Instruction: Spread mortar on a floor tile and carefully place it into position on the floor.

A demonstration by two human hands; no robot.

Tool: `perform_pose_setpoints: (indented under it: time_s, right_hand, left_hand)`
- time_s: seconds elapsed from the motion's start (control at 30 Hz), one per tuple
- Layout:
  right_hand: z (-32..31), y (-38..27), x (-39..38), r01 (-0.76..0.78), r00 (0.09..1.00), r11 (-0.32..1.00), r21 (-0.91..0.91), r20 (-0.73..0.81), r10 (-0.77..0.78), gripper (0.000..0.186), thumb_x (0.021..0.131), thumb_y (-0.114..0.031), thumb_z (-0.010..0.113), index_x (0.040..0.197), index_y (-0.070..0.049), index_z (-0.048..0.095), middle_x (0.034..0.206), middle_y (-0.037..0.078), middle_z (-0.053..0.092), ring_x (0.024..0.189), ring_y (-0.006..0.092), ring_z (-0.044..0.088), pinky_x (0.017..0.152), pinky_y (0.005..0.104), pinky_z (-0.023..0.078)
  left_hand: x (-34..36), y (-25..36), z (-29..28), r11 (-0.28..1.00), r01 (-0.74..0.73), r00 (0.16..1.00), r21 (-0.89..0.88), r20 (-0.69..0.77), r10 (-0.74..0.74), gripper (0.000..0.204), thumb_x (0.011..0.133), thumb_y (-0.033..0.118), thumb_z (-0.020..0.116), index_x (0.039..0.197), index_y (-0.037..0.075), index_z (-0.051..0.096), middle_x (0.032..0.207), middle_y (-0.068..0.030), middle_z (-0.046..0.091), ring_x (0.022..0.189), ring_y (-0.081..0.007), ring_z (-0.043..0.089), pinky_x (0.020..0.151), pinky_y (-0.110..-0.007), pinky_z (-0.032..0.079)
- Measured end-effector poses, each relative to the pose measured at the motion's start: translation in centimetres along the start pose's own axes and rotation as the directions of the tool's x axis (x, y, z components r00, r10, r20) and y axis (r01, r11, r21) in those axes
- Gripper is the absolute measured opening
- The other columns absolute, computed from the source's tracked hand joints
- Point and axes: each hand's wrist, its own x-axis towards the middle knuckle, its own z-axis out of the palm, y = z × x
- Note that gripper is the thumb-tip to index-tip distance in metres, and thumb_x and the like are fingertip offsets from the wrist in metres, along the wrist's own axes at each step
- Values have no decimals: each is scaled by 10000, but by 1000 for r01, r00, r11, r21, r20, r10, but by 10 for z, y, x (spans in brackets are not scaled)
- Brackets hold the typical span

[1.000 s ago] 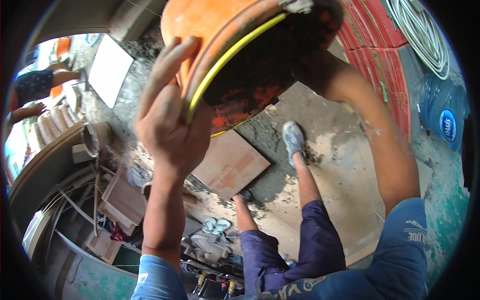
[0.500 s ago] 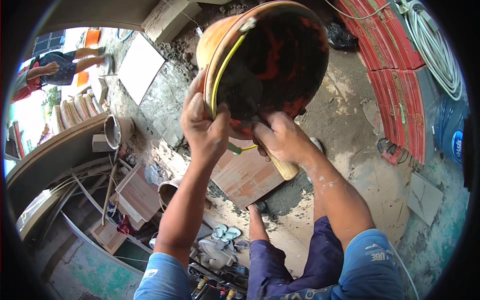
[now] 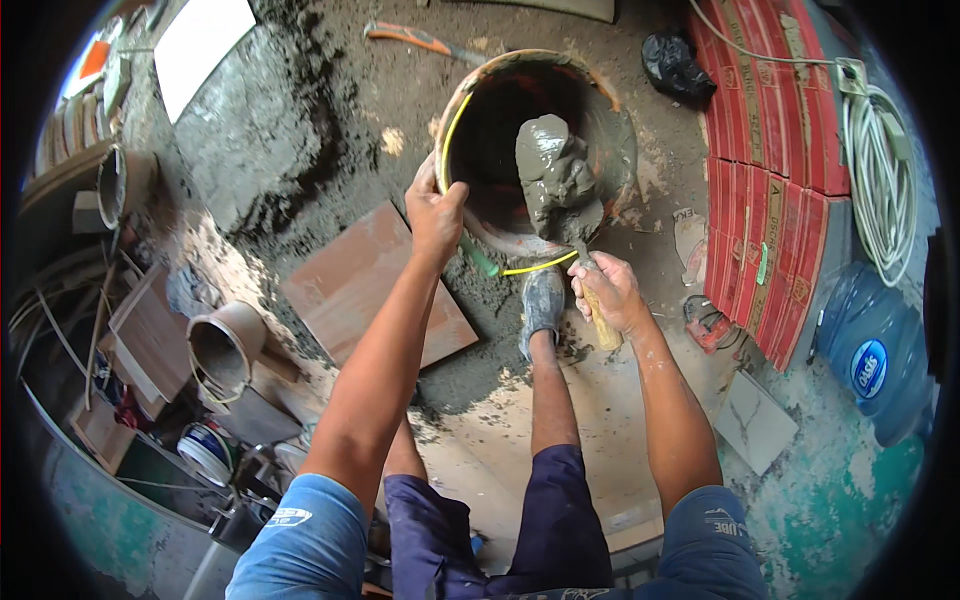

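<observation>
My left hand grips the left rim of an orange, mortar-stained bucket, whose mouth tilts towards me. A yellow handle with a green grip hangs at its near side. My right hand is closed round the wooden handle of a trowel. A large lump of wet grey mortar lies on the trowel, over the bucket's mouth, and hides most of the blade. Just left of my foot, a brown wood-patterned tile lies on the floor below my left forearm.
Spread mortar and a white tile lie at the far left. An orange-handled tool is partly behind the bucket. Red boxes, coiled cable and a blue water bottle line the right. A smaller bucket stands left.
The bucket has come down from its raised, sideways tilt. My right hand has drawn back towards me, and the mortar-loaded trowel now shows at the bucket's mouth.
</observation>
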Motion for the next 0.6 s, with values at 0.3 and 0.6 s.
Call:
perform_pose_setpoints:
  time_s: [0.3, 0.6]
  right_hand:
    - [-47, 60, 1, -9, 996, 985, -170, -90, -7, 282, 950, -269, 632, 1094, -45, 538, 739, 24, 539, 514, 102, 521, 436, 241, 431]
    - [58, 76, -78, -103, 993, 965, -240, -88, 84, 292, 897, -237, 707, 1051, -23, 581, 787, 47, 605, 560, 109, 568, 493, 248, 485]
  left_hand:
    - [6, -99, 4, 984, 20, 1000, 177, -3, -20, 276, 776, 33, 658, 1043, -26, 694, 888, -35, 681, 782, -117, 610, 728, -300, 513]
    - [-54, -90, -135, 958, 125, 992, 259, -51, -115, 333, 908, 332, 716, 994, 10, 698, 956, -98, 699, 882, -173, 640, 791, -327, 508]
